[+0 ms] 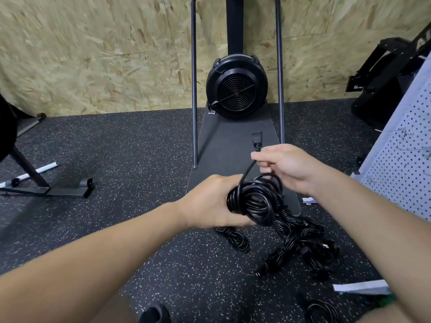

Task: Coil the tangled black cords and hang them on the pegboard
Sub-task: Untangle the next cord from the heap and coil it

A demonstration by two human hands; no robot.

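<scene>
Left hand: fingers wrap the glossy round coil.
Right hand: fingers pinch the cord's free end, blocky plug just above.

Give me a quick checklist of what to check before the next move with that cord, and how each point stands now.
1. Coil held firmly: ok, the left hand grips it.
2. Loose end under control: ok, the right hand pinches the cord just below the plug.
3. Loops neat: cannot tell, they overlap.
4. Tail short enough to wrap or tuck: ok, only a brief stretch runs from coil to plug.
5. Pegboard within reach: ok, it stands on the right.
6. Free hook on it: cannot tell, none shows clearly.
7. Other cords done: not ok, they lie on the floor.
</scene>
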